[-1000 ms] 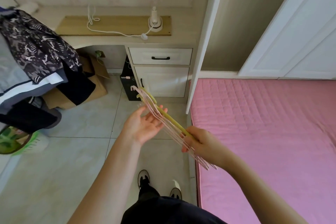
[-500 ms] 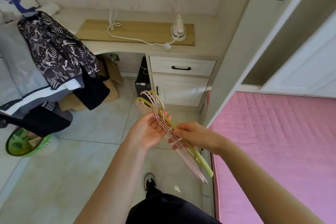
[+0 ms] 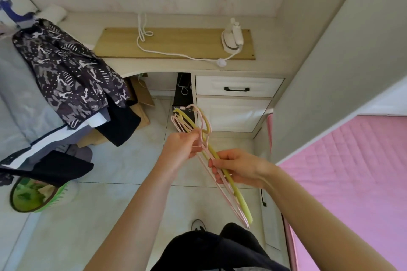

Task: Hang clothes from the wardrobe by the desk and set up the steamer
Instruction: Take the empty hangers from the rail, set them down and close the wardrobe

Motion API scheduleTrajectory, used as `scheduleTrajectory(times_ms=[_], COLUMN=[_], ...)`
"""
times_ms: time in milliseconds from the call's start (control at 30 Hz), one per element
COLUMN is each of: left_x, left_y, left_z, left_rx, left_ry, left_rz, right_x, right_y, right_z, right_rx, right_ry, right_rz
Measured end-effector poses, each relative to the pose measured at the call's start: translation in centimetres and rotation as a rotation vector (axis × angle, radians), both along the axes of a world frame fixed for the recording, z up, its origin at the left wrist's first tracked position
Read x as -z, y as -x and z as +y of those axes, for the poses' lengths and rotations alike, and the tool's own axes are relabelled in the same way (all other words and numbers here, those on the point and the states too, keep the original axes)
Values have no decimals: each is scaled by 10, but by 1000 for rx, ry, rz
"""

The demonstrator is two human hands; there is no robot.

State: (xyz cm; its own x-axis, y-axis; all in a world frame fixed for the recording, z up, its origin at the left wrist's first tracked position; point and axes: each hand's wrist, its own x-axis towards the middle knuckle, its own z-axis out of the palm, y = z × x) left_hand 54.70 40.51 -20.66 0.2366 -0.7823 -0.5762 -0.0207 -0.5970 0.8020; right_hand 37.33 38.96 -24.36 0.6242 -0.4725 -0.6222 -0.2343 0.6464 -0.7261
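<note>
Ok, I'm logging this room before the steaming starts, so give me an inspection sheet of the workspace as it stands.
Surface: desk carries a wooden board.
Job's things: steamer upright on the board; bunch of pink and yellow hangers held in both hands.
Clutter: clothes pile at left, cardboard under the desk, green basket on the floor.
Grippers: left hand pinches the hangers near the hooks; right hand grips the shoulders.
Cables: white cord loops across the board from the steamer.
Surroundings: pink mattress at right, drawer shut.
</note>
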Motion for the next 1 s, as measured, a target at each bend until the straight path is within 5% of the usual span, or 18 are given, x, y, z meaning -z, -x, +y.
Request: scheduleTrajectory(times_ms=[67, 133, 300, 533, 1000], left_x=[1, -5, -25, -44, -69], left_y=[-11, -16, -7, 25, 131], left_z=[-9, -19, -49, -110, -243], left_rx=[101, 153, 260, 88, 322], left_ry=[117, 270, 389, 583, 508], left_rz=[-361, -465, -92, -22, 78], right_x=[2, 2, -5, -31, -49], right_y=[-4, -6, -7, 13, 102], right_z=[-7, -16, -46, -109, -208], right_rx=[23, 38, 67, 30, 265], right_ry=[-30, -46, -40, 7, 47], right_rz=[-36, -53, -61, -4, 68])
